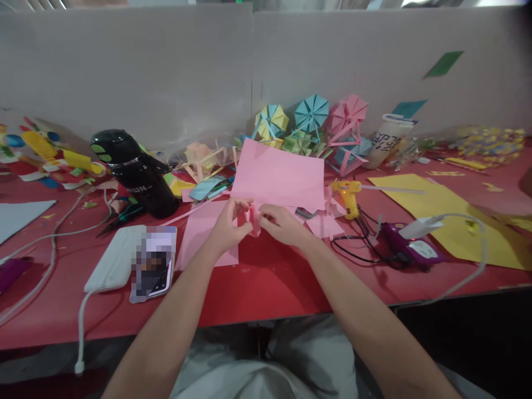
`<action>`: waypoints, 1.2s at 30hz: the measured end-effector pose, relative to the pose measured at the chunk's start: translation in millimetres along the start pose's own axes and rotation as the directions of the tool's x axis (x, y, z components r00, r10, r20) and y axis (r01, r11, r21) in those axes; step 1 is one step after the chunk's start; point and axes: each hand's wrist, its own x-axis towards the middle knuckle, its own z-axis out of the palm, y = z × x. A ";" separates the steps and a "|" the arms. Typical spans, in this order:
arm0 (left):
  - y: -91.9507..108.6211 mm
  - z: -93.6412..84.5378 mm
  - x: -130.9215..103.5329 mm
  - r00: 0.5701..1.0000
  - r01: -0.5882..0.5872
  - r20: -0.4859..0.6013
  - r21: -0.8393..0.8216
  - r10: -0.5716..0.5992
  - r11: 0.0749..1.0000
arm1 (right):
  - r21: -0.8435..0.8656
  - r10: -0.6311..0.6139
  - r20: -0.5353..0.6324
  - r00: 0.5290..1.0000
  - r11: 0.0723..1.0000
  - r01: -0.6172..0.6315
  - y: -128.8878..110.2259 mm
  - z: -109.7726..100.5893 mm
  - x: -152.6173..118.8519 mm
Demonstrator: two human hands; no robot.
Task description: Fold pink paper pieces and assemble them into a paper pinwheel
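Between my hands, above the red table, is a small folded piece of pink paper [254, 220]. My left hand [233, 224] pinches it from the left with thumb and fingers. From the other side, the closed fingers of my right hand [279, 223] grip its right edge. The exact shape of the folds is partly covered by my fingers. A large pink sheet [278, 174] slopes up just behind my hands, and another pink sheet [208, 238] lies flat under my left wrist.
Several folded paper wheels [311, 113] stand along the grey partition [124, 66]. A yellow glue gun [349, 195] and a purple power strip [411, 246] with cables lie right. To the left are a black bottle [141, 180], a phone [155, 263] and a white power bank [116, 257].
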 end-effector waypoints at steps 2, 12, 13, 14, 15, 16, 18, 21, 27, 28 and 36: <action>-0.3 1.2 -0.4 1.000 -0.028 -0.005 0.037 0.029 0.999 | -0.054 -0.006 -0.037 0.999 0.999 0.004 4.1 1.4 0.6; 14.8 -8.7 4.1 0.997 0.074 -0.035 0.084 -0.071 0.994 | -0.011 0.021 -0.089 0.996 1.000 -0.022 5.4 -5.5 -1.1; 14.4 -10.2 4.5 0.994 0.106 -0.012 0.057 -0.105 0.993 | 0.003 0.010 -0.071 0.997 1.000 -0.010 4.4 -6.0 -1.4; 13.9 -11.5 4.7 0.991 0.135 0.018 0.037 -0.135 0.990 | 0.014 0.004 -0.057 0.998 1.000 -0.003 3.6 -6.3 -1.5; 13.5 -12.4 4.7 0.986 0.160 0.049 0.022 -0.161 0.987 | 0.024 0.003 -0.051 0.999 1.000 -0.002 2.9 -6.4 -1.6; 13.3 -13.0 4.5 0.981 0.181 0.074 0.013 -0.182 0.983 | 0.033 0.006 -0.048 0.999 0.999 -0.004 2.2 -6.4 -1.6; 13.2 -13.5 3.9 0.973 0.214 0.091 0.013 -0.214 0.977 | 0.057 0.016 -0.056 0.998 0.998 -0.013 1.1 -6.4 -1.7; 13.3 -14.2 3.0 0.965 0.236 0.111 0.029 -0.238 0.971 | 0.098 0.030 -0.063 0.998 0.995 -0.024 -0.5 -6.5 -1.9; 12.0 -20.4 2.1 0.961 0.217 0.157 0.079 -0.227 0.973 | 0.150 0.023 -0.042 0.999 0.989 -0.017 -1.0 -8.4 -3.0; 11.7 -21.7 1.9 0.955 0.225 0.177 0.079 -0.236 0.971 | 0.162 0.018 -0.032 0.999 0.987 -0.013 -0.7 -8.8 -3.2; 11.0 -24.0 -0.4 0.927 0.221 0.280 0.127 -0.249 0.967 | 0.166 0.044 0.092 0.995 0.984 -0.059 -2.9 -11.1 -4.5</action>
